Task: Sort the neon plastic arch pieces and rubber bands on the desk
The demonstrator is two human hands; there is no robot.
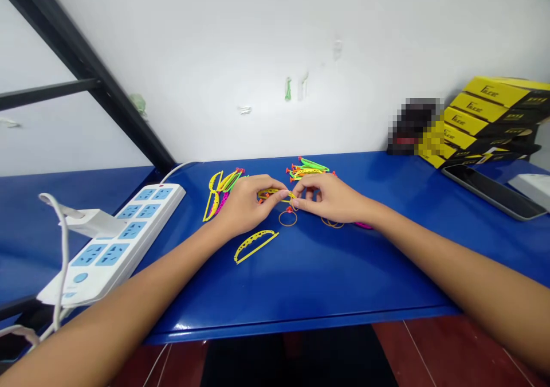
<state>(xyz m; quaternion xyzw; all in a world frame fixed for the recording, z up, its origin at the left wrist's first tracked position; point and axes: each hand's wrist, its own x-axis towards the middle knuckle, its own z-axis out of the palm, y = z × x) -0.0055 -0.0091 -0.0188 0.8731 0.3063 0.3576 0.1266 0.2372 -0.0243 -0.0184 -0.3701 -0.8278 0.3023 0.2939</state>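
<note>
My left hand (246, 203) and my right hand (330, 199) meet at the middle of the blue table (301, 272), both pinching a small yellow toy bow (275, 194) between their fingertips. A tan rubber band (287, 219) lies just below the fingers. Another yellow bow (255, 245) lies flat near my left wrist. More rubber bands (332, 223) sit under my right hand, with a pink piece (364, 225) showing beside the wrist.
A pile of yellow, green and pink bows (221, 189) lies left of my hands. Green and orange arrows (310, 168) lie behind them. A white power strip (116, 241) sits at the left, yellow boxes (485, 120) and a phone (485, 189) at the right.
</note>
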